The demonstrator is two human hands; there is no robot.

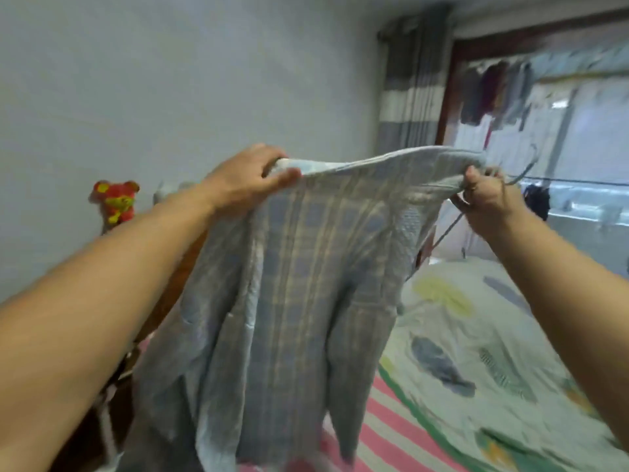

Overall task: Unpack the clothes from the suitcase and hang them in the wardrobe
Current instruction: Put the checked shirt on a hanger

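The bed fills the lower right, its pink-and-white striped sheet showing at the near edge, with a pale quilt printed in yellow, blue and green patches spread directly over it.

Whole shot's motion-blurred; the plaid shirt hides most of the hanger, and its hem runs off the bottom edge.

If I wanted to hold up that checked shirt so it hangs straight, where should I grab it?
Probably by the two ends of its top edge, coming from above, one hand at each side. The shirt is held that way now: the left hand pinches one top corner, the right hand grips the other along with a thin hanger, so the cloth drops flat between them.
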